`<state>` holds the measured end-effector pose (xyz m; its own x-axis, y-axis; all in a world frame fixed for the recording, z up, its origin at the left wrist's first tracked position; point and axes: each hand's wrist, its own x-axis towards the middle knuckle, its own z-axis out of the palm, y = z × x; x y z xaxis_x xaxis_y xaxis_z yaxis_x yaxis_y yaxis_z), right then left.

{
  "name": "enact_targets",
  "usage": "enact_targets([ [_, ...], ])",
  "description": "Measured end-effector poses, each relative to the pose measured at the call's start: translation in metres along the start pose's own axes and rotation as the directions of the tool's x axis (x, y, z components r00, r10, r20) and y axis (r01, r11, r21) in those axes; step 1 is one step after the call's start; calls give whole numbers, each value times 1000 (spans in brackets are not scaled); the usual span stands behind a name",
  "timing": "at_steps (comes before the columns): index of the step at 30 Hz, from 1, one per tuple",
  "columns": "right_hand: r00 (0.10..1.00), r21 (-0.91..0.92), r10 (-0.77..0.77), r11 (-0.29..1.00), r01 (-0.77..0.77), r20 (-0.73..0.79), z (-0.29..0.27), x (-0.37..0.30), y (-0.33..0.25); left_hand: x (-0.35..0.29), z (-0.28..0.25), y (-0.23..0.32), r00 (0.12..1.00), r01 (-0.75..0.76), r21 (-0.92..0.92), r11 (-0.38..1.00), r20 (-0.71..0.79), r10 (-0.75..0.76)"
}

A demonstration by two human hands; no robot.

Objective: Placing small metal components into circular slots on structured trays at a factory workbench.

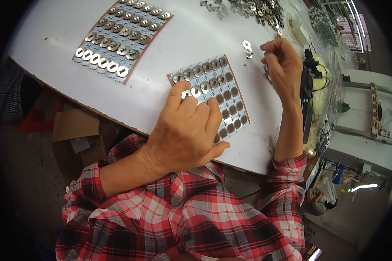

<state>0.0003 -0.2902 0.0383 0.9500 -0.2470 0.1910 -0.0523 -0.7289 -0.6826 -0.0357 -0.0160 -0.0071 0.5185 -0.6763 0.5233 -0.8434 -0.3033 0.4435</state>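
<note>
**Left hand on the panel, right hand off to the side by the loose bits**

So the left hand is right on the light-blue panel, palm down, fingers bent and apart, thumb stuck out over the lower edge. Tips sit on or beside the second row of shiny metal plates. Not pinching anything that I can see.

Right hand is just off the panel's upper right side, fingers curled in. There may be something small at the tips, but I can't tell.

Panel's directly under the left hand and left of the right one. Its long axis looks to run away from the body, leaning left at the far end, though the left hand hides a corner. The bare dark discs fill the near rows, plus one at the second row's right end, facing the right hand.

Further out: two loose plates near the right fingertips, a heap of metal pieces beyond, and a second panel up left.
</note>
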Motion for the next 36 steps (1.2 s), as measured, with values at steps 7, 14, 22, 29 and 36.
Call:
enact_targets([
  [7,999,2,22,1000,-22,-49,12,-17,0,4,-3,0,1000,-16,46,999,-7,16],
  [14,944,-228,-328,922,313,-28,27,-11,16,8,-6,2,1000,-28,105,994,-2,28],
  [22,986,297,163,940,-167,37,-5,-30,-17,6,-5,2,999,-32,86,996,2,32],
  [29,963,142,249,954,-263,104,-13,-45,-17,6,-5,1,1000,-28,52,998,5,28],
  [36,975,216,205,959,-183,-88,-27,-54,-9,6,-6,0,1000,-28,74,997,7,28],
])
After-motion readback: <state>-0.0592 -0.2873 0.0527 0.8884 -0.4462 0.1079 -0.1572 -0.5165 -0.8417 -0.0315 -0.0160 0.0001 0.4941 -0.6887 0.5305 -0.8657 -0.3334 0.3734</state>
